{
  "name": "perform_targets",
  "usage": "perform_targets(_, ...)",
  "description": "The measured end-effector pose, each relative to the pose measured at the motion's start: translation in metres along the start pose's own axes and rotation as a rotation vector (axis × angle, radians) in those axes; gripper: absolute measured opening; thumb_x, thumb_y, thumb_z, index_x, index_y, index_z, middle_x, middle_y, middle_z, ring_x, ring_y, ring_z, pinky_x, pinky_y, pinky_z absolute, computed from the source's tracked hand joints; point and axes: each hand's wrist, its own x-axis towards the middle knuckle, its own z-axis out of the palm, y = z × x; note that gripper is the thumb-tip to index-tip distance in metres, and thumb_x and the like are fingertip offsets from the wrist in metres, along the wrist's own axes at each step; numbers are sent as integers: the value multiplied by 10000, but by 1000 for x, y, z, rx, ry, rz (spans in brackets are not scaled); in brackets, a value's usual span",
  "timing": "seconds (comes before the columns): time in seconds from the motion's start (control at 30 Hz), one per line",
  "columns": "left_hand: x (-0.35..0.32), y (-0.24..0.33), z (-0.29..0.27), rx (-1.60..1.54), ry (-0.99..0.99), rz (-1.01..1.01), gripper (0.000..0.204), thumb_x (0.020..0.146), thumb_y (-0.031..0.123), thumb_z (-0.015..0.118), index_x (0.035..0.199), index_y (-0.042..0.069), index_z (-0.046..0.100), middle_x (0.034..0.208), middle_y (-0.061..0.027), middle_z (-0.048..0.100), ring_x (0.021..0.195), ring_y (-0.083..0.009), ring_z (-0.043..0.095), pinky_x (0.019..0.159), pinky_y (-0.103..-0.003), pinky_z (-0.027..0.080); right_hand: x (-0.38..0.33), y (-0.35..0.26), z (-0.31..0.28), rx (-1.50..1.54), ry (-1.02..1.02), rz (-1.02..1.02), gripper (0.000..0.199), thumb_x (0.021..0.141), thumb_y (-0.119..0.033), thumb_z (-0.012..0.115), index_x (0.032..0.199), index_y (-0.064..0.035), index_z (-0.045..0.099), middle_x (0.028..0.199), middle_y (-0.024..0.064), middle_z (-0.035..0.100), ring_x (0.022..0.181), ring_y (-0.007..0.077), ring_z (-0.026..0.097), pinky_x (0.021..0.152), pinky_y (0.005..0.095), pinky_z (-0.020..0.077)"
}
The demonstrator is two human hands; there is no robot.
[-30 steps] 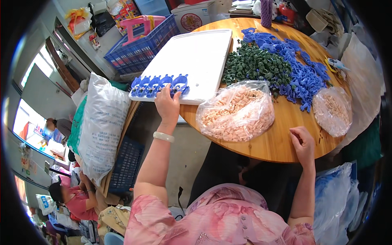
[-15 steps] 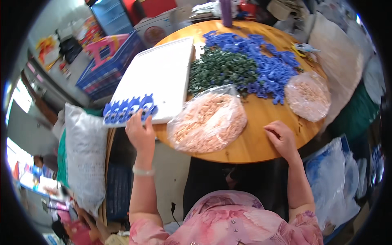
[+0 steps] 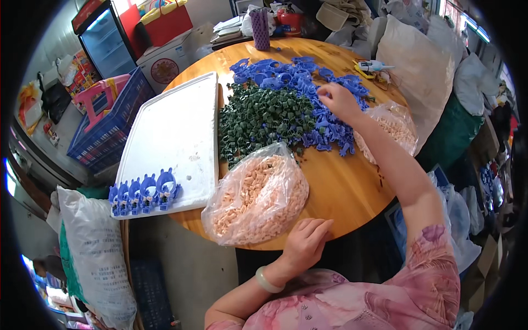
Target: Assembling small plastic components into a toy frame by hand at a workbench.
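Note:
My right hand [image 3: 338, 100] reaches over a heap of blue ring-shaped plastic pieces [image 3: 335, 124], its fingers curled inward; whatever they pinch, if anything, is hidden. Close to the table's front edge is my left hand [image 3: 306, 242], fingers pressed together, with a pale bangle [image 3: 268, 280] on the wrist. Its palm side does not show. Beside it lies a clear bag of small peach-coloured pieces [image 3: 258, 201]. Small dark green pieces [image 3: 261, 118] are piled against the blue heap. Several blue pieces with small parts attached [image 3: 144, 192] stand in a row on the white tray [image 3: 170, 126].
A second clear bag of peach pieces [image 3: 393, 129] is under my right forearm. Behind it lies a white and blue tool [image 3: 374, 66]. A purple cylinder [image 3: 260, 30] stands at the far edge of the round wooden table [image 3: 341, 187]. A blue crate [image 3: 113, 124] is left of the tray.
My left hand has left the row on the tray and come right, to the table's front edge. My right hand has moved from the front edge forward to the blue heap. The view has shifted.

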Motion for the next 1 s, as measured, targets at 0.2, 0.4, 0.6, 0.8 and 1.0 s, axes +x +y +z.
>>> perform_targets(0.2, 1, -7, 4, -40, 0, -53, 279, 759, -20, 639, 1036, -10, 600, 921, -141, 619, 810, -299, 598, 707, -356, 491, 82, 46, 39, -294, -267, 291, 417, 748, -401, 645, 940, -33, 689, 990, 190, 642, 905, 328, 624, 763, 423, 497)
perform_targets(0.4, 2, -8, 2, -73, -1, -97, 284, 759, -24, 637, 1039, -14, 597, 937, -152, 614, 814, -312, 594, 710, -359, 489, 75, 46, 36, -44, -151, 208, 344, 716, -351, 681, 802, -19, 699, 748, 158, 661, 705, 278, 644, 648, 402, 494)
perform_targets(0.6, 8, -7, -1, -154, 0, -240, 244, 773, -15, 628, 1017, -6, 611, 915, -160, 617, 811, -318, 596, 711, -364, 487, 3, 1, -10, 344, -43, 164, 338, 760, -285, 721, 898, 19, 672, 763, 63, 656, 690, 119, 585, 642, 283, 458)
perform_targets(0.8, 31, -11, 0, -623, 103, -622, 274, 882, 50, 573, 1145, -22, 551, 960, -90, 644, 883, -158, 621, 785, -272, 482, -83, -36, -28, 688, -68, 202, 143, 832, -97, 663, 923, 11, 639, 1053, 34, 582, 891, 71, 539, 757, 235, 446)
perform_targets(1.0, 52, -14, 12, -1195, 341, -779, 385, 980, 151, 444, 1338, 17, 392, 1180, -112, 554, 1025, -192, 575, 887, -307, 457, -177, -84, -14, 342, 112, -171, 204, 704, -63, 734, 867, -47, 611, 1028, 98, 584, 943, 282, 567, 811, 346, 471)
